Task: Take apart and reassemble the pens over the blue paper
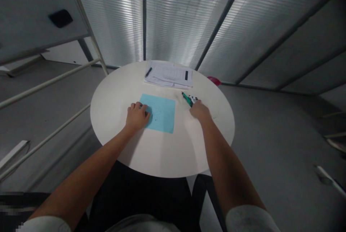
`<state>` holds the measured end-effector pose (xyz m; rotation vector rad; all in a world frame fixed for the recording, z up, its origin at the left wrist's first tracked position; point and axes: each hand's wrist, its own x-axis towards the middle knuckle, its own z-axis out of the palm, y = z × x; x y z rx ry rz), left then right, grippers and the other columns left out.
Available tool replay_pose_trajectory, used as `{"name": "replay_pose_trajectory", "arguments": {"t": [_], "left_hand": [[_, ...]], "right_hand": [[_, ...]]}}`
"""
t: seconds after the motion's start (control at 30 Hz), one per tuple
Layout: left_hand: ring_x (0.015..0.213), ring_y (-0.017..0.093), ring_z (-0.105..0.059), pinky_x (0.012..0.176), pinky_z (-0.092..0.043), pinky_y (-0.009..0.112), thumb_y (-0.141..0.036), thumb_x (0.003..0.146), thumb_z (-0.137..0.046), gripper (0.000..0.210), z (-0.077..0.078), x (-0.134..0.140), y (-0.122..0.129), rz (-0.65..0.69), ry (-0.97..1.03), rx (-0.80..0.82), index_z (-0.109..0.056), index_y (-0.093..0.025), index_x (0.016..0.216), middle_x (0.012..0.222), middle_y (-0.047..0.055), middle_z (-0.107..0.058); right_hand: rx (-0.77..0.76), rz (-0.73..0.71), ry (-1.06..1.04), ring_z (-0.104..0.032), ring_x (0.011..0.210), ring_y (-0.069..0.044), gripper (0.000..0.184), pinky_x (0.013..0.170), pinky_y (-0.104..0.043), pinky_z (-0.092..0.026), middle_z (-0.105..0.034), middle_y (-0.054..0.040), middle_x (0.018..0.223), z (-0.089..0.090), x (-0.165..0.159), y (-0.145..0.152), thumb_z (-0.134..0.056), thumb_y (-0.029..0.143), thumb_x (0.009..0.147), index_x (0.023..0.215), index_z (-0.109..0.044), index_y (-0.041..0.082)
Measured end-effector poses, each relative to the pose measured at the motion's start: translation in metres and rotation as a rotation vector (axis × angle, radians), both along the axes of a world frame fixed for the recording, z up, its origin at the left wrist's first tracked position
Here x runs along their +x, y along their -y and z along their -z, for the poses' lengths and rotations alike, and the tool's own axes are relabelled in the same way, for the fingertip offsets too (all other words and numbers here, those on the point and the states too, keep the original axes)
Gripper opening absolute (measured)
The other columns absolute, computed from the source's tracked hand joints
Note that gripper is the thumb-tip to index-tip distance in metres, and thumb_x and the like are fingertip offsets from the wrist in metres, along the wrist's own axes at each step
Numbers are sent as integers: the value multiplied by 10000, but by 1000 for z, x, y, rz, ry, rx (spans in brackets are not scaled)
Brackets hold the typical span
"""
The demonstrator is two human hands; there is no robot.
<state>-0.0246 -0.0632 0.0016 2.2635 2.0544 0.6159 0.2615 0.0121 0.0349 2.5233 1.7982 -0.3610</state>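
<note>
The left hand (137, 116) is resting on paper (161, 115), grip unclear from here; the right hand (200, 110) is grasping pens (187, 99) at the paper's two o'clock.

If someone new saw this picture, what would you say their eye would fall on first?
Probably the bright blue sheet near the middle of the round white table, with the left hand at its left edge. Next might come the green pen at the right hand. Beyond them, white papers lie at the table's far side.
</note>
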Motion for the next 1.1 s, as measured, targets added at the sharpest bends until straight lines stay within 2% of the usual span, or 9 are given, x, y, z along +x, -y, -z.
{"name": "replay_pose_trajectory", "arguments": {"t": [0.17, 0.27, 0.33, 0.4, 0.53, 0.63, 0.73, 0.97, 1.1], "left_hand": [[1100, 336, -494, 933, -389, 487, -332, 850, -503, 378, 0, -5, -6, -48, 81, -42, -687, -187, 1147, 1189, 169, -579], [1054, 308, -555, 949, -404, 457, -359, 852, -488, 366, -8, -5, -18, -78, 220, -130, -717, -190, 1081, 1132, 156, -624], [1016, 269, -590, 945, -420, 404, -363, 854, -475, 349, -18, 2, -25, -83, 432, -182, -719, -178, 1021, 1076, 128, -662], [992, 250, -612, 913, -441, 367, -417, 851, -489, 372, -28, 15, -29, -13, 718, -246, -709, -155, 997, 1046, 118, -687], [945, 247, -631, 774, -483, 342, -608, 753, -615, 512, -47, 45, -28, 131, 1176, -462, -703, -179, 1018, 1041, 101, -701], [912, 233, -649, 770, -498, 325, -579, 701, -696, 501, -54, 58, -28, 193, 1518, -513, -703, -150, 959, 954, 95, -716], [867, 227, -666, 778, -511, 311, -478, 616, -794, 439, -53, 59, -31, 128, 1775, -470, -691, -128, 862, 832, 78, -717], [750, 201, -676, 686, -531, 279, -293, 578, -797, 295, -40, 59, -38, -130, 1898, -324, -645, -123, 765, 677, 38, -674], [677, 192, -664, 624, -539, 277, -227, 599, -751, 214, -43, 58, -44, -253, 1900, -264, -620, -118, 727, 628, 32, -641]], "right_hand": [[44, 39, -105, -603, 1137, -347, 555, 952, -453, -455, -593, -266, 1227, 2, 14, 4, -499, 286, 871, 1355, -356, 54], [131, 44, -243, -641, 1055, -313, 588, 900, -418, -478, -625, -233, 1188, 0, 9, 14, -495, 298, 862, 1381, -321, 83], [190, 20, -317, -657, 1006, -297, 631, 862, -400, -490, -650, -202, 1146, -4, -5, 24, -509, 293, 851, 1411, -285, 108], [288, -44, -323, -655, 1006, -304, 691, 851, -403, -490, -653, -191, 1145, -10, -29, 34, -529, 269, 833, 1447, -244, 130], [455, -273, -365, -624, 1094, -318, 748, 867, -423, -499, -563, -195, 1316, -19, -85, 49, -540, 262, 835, 1494, -192, 190], [519, -466, -426, -589, 1164, -309, 761, 922, -438, -486, -523, -194, 1378, -20, -115, 52, -527, 242, 850, 1505, -144, 184], [501, -548, -496, -598, 1149, -287, 777, 922, -432, -490, -561, -186, 1346, -17, -130, 52, -524, 214, 845, 1497, -103, 188], [511, -580, -607, -635, 1053, -282, 652, 856, -431, -513, -632, -161, 1210, -7, -133, 54, -538, 221, 818, 1399, -244, 185], [517, -654, -682, -631, 1057, -265, 650, 874, -418, -510, -626, -121, 1220, -8, -126, 52, -588, 243, 793, 1374, -299, 221]]}}
